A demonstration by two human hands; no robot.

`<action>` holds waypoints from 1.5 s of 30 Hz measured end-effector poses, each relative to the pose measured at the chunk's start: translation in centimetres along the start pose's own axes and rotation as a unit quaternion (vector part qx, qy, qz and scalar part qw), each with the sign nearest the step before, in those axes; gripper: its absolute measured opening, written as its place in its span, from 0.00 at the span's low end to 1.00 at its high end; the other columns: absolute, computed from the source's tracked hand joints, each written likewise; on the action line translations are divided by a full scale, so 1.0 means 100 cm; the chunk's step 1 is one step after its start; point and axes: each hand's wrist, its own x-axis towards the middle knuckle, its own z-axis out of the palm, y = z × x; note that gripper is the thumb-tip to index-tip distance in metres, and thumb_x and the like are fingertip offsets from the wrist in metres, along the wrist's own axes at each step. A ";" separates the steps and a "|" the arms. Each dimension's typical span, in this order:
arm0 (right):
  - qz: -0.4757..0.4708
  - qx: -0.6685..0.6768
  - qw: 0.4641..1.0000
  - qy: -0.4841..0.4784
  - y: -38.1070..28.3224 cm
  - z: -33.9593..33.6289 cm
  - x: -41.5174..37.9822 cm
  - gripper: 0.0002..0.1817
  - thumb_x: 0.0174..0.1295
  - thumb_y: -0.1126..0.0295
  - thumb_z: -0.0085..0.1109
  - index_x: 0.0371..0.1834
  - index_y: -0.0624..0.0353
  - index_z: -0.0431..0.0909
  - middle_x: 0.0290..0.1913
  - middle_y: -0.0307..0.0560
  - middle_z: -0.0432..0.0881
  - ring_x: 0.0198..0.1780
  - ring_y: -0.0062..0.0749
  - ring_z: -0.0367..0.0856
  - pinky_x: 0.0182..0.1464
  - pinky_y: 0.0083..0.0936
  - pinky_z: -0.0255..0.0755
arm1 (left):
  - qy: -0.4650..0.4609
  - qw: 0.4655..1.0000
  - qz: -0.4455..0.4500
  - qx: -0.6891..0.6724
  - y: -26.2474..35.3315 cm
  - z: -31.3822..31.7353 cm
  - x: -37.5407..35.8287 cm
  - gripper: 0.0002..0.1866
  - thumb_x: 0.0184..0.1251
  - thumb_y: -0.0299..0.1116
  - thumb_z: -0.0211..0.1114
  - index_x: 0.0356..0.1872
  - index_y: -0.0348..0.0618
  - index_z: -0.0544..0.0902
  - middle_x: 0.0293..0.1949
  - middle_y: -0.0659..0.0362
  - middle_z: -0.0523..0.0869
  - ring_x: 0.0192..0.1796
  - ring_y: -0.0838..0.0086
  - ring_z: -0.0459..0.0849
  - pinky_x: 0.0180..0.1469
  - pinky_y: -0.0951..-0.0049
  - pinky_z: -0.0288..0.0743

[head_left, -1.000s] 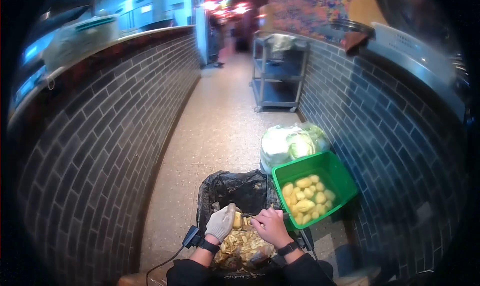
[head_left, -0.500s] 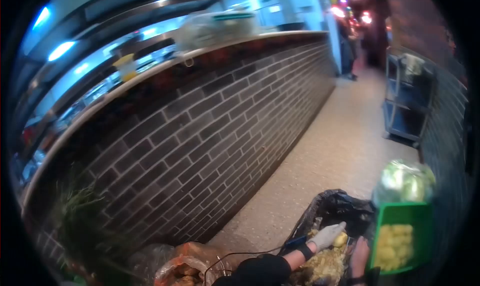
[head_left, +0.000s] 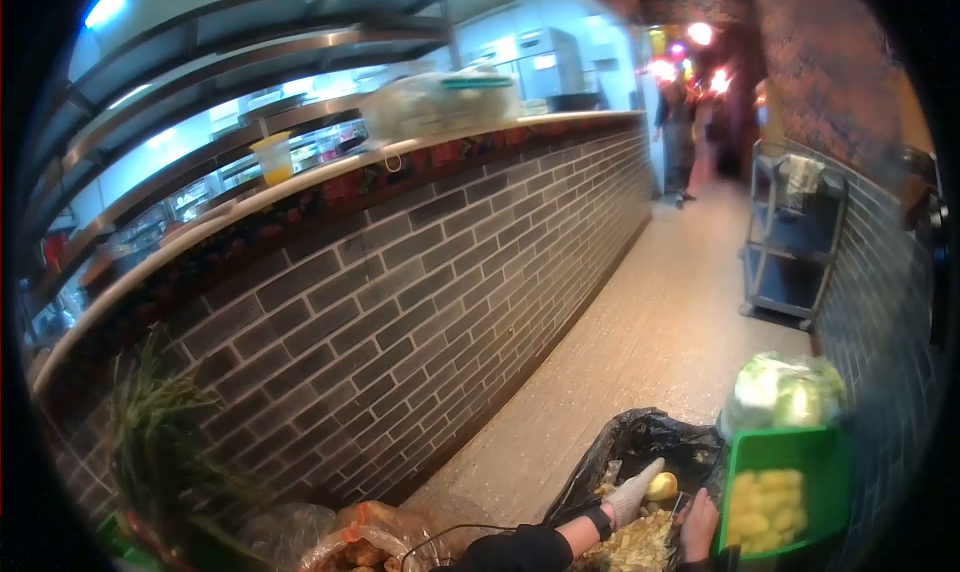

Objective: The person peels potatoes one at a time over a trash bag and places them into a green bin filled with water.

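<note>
My left hand (head_left: pixel 630 497), in a pale glove with a dark band at the wrist, grips a yellowish potato (head_left: pixel 661 487) at its fingers. Close by on the right is my bare right hand (head_left: pixel 699 522), its fingers closed around what looks like a small peeler (head_left: pixel 683 503), mostly hidden and blurred. Both hands are over a container lined with a black plastic bag (head_left: pixel 648 418). A heap of pale peelings (head_left: pixel 636 544) lies in it below the hands. Right of my right hand, peeled potatoes (head_left: pixel 766 512) fill part of a green crate (head_left: pixel 790 438).
A clear bag of leafy vegetables (head_left: pixel 785 390) sits behind the crate. An open bag of brown potatoes (head_left: pixel 362 554) is at lower left, near long green stalks (head_left: pixel 160 422). A brick counter (head_left: pixel 420 272) runs along the left; a cart (head_left: pixel 795 237) and a person (head_left: pixel 678 142) are farther down the passage.
The head view has tilted upward, so the whole scene sits lower. The potato shows more plainly at the gloved fingers; both hands remain over the lined container.
</note>
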 end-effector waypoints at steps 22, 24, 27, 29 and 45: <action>-0.066 -0.067 0.995 -0.043 -0.075 -0.022 0.011 0.26 0.74 0.59 0.42 0.17 0.61 0.73 0.21 0.54 0.76 0.29 0.52 0.75 0.36 0.43 0.65 | 0.059 0.990 0.045 0.120 0.045 0.029 -0.012 0.21 0.76 0.48 0.56 0.44 0.38 0.84 0.36 0.60 0.86 0.38 0.78 0.84 0.39 0.76 0.80; -0.088 -0.085 0.991 -0.052 -0.081 -0.020 0.013 0.23 0.73 0.62 0.43 0.18 0.60 0.73 0.23 0.55 0.75 0.32 0.54 0.73 0.39 0.44 0.63 | 0.078 0.976 0.095 0.182 0.035 0.021 0.001 0.23 0.77 0.49 0.54 0.42 0.36 0.85 0.34 0.61 0.86 0.38 0.80 0.83 0.41 0.79 0.77; -0.066 -0.093 0.992 -0.063 -0.079 -0.020 0.019 0.22 0.72 0.63 0.45 0.18 0.59 0.74 0.22 0.53 0.75 0.32 0.51 0.73 0.39 0.43 0.63 | 0.076 0.969 0.103 0.213 0.024 0.012 0.012 0.24 0.78 0.50 0.52 0.42 0.35 0.85 0.36 0.60 0.86 0.38 0.80 0.82 0.43 0.79 0.76; -0.130 -0.145 0.980 -0.028 -0.081 -0.019 0.020 0.22 0.70 0.64 0.47 0.16 0.58 0.75 0.20 0.50 0.75 0.31 0.48 0.74 0.39 0.41 0.63 | 0.075 0.961 0.118 0.237 0.024 0.012 0.012 0.25 0.78 0.49 0.51 0.42 0.35 0.85 0.36 0.59 0.86 0.38 0.80 0.82 0.42 0.78 0.76; -0.251 -0.239 0.935 0.073 -0.070 0.004 0.002 0.17 0.63 0.70 0.54 0.14 0.55 0.76 0.21 0.43 0.79 0.30 0.38 0.74 0.40 0.36 0.64 | 0.097 0.919 0.162 0.345 0.017 0.003 -0.008 0.13 0.73 0.35 0.62 0.44 0.34 0.84 0.36 0.61 0.87 0.37 0.83 0.79 0.40 0.79 0.74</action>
